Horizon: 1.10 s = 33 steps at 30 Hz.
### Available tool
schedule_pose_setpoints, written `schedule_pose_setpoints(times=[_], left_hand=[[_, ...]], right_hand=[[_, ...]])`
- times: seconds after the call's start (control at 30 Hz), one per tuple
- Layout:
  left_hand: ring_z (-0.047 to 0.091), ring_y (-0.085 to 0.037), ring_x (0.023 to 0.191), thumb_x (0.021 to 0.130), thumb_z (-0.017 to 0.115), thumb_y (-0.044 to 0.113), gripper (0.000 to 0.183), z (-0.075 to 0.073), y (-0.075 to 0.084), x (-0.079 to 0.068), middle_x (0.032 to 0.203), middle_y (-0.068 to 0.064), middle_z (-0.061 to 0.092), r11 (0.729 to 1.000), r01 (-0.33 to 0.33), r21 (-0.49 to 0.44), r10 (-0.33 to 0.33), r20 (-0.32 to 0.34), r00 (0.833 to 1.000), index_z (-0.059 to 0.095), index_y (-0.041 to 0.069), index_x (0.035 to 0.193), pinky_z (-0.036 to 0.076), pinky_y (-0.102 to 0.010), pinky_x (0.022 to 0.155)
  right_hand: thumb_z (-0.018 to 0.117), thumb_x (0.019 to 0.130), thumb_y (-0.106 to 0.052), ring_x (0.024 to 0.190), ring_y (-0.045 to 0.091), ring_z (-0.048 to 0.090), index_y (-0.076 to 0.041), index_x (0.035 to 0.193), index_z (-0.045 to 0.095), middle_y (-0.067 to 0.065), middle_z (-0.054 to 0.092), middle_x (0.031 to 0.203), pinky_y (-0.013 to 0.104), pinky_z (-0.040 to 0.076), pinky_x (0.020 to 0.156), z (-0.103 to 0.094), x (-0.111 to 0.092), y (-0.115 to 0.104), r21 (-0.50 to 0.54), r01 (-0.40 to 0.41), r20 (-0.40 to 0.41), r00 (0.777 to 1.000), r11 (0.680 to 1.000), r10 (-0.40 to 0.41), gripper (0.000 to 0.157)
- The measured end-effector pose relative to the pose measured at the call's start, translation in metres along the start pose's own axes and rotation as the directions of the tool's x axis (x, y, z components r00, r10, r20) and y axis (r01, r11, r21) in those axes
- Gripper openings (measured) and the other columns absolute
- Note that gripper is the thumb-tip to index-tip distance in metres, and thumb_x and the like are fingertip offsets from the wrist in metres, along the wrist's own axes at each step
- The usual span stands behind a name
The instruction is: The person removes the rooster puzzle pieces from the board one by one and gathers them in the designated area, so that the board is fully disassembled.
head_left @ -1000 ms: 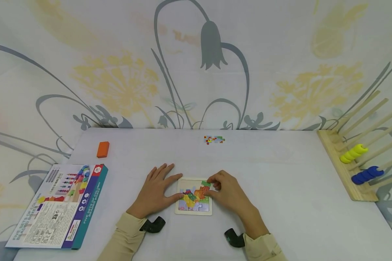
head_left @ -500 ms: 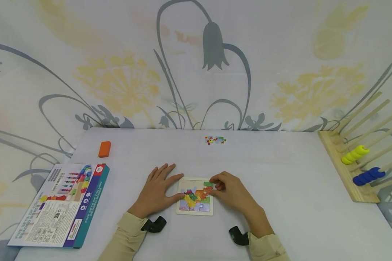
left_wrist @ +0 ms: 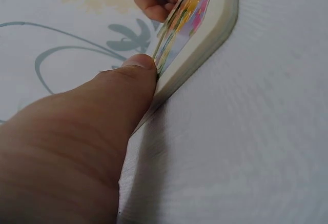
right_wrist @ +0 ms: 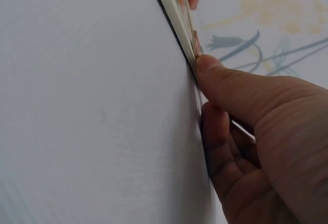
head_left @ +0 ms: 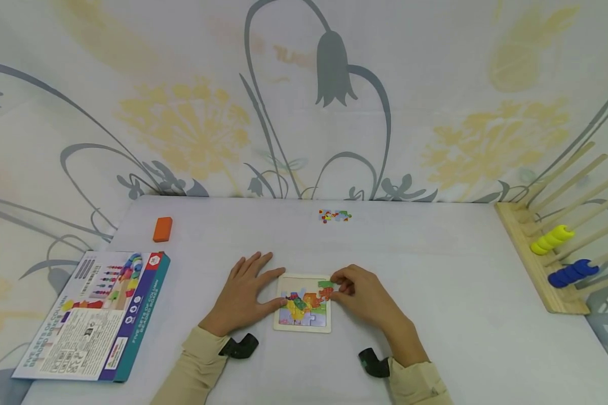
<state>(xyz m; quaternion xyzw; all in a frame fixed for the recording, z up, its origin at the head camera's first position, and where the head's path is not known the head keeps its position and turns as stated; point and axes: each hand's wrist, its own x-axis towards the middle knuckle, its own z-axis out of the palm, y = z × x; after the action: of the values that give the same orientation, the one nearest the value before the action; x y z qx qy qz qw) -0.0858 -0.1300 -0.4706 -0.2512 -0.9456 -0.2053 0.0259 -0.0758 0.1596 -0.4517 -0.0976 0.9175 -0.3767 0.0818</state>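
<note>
A small square wooden jigsaw tray (head_left: 301, 328) lies on the table between both hands, with several joined pieces (head_left: 311, 319) in its lower part. The left hand (head_left: 240, 298) lies flat with fingers spread; its thumb and index finger touch the tray's left side. At the upper right, a red-and-green puzzle piece (head_left: 326, 291) overlaps the tray's right rim. The right hand (head_left: 367, 295) pinches this piece at its right edge, fingers curled. In the right wrist view the thumb (right_wrist: 223, 83) is at the tray's edge, and the piece is mostly hidden.
Loose puzzle pieces (head_left: 335, 216) lie at the table's back. At left are an orange block (head_left: 162, 229) and a printed toy box (head_left: 88, 318). A wooden peg stand (head_left: 539, 261) with yellow beads (head_left: 551, 240) and blue beads (head_left: 572, 273) stands at right.
The right hand has shifted slightly to the right, drawing the red-and-green puzzle piece over the tray's right rim. The left hand keeps its place at the tray.
</note>
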Motion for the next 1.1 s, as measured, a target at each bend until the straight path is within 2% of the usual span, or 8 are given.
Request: schedule_pose_setpoints(times=[0.23,0.67,0.8,1.0,1.1], left_hand=[[0.033,-0.037,0.152,0.087,0.073,0.054,0.062,0.0,0.0,0.0,0.16,-0.012,0.044,1.0,-0.001,0.003,0.001,-0.004,1.0,0.063,0.025,0.141,0.023,-0.061,0.124],[0.033,-0.037,0.153,0.087,0.073,0.054,0.062,0.0,0.0,0.0,0.161,-0.012,0.043,1.0,0.009,0.001,-0.009,0.006,1.0,0.063,0.025,0.141,0.023,-0.061,0.125],[0.033,-0.037,0.153,0.087,0.072,0.055,0.063,0.0,0.001,0.0,0.16,-0.012,0.043,1.0,0.003,0.003,-0.003,0.002,1.0,0.062,0.025,0.141,0.023,-0.062,0.124],[0.034,-0.038,0.152,0.086,0.073,0.055,0.064,-0.002,0.001,0.0,0.16,-0.013,0.043,1.0,-0.002,0.001,0.002,-0.003,1.0,0.063,0.024,0.141,0.023,-0.062,0.124],[0.033,-0.038,0.152,0.086,0.072,0.056,0.064,-0.002,0.0,0.0,0.161,-0.013,0.043,1.0,-0.001,0.0,0.001,0.001,1.0,0.062,0.024,0.141,0.023,-0.062,0.124]], right_hand=[[0.084,0.083,-0.01,0.084,0.008,0.058,-0.008,0.115,0.071,-0.001,0.066,0.103,0.021,0.055,0.077,-0.003,0.0,0.001,0.035,-0.001,0.024,1.0,0.999,0.0,0.035],[0.083,0.085,-0.012,0.08,0.006,0.056,-0.01,0.11,0.073,-0.004,0.064,0.096,0.019,0.052,0.072,-0.003,0.0,0.007,0.014,0.046,0.007,0.999,0.999,-0.046,0.027],[0.082,0.086,-0.013,0.081,0.006,0.056,-0.011,0.111,0.072,-0.005,0.064,0.097,0.02,0.052,0.073,-0.004,0.0,0.015,-0.003,0.052,-0.029,0.998,0.999,-0.052,0.026],[0.081,0.087,-0.012,0.085,0.008,0.057,-0.01,0.114,0.071,-0.003,0.063,0.098,0.023,0.053,0.078,-0.009,0.003,0.029,-0.02,0.045,-0.135,0.99,0.999,-0.048,0.029],[0.08,0.088,-0.011,0.087,0.01,0.059,-0.008,0.116,0.071,-0.001,0.064,0.1,0.026,0.054,0.08,-0.013,0.006,0.032,-0.027,0.046,-0.157,0.986,0.999,-0.05,0.03]])
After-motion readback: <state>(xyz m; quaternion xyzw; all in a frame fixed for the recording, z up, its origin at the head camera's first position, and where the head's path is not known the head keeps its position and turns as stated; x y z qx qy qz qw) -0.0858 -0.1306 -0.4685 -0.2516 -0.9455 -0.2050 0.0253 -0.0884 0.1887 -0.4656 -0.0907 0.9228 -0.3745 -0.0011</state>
